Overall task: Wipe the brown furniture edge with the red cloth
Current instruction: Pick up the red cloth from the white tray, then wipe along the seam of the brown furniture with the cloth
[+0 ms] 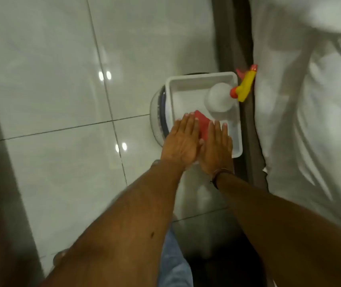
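Observation:
The red cloth [202,124] lies in a white tray [234,139], mostly covered by my hands. My left hand [181,141] is flat, fingers stretched over the tray's near left edge and the cloth. Beside it my right hand [217,150] is flat too, fingers straight over the cloth's right part. Neither hand grips anything. A brown furniture edge [248,125] runs top to bottom just right of the tray, under white bedding [310,100]. Another brown furniture piece [1,183] stands at the far left.
A white spray bottle [219,98] with a yellow and orange trigger head [245,88] stands in the tray's far right corner. The tray rests on a round white and grey stool or device [157,119]. Glossy white floor tiles [61,79] spread to the left.

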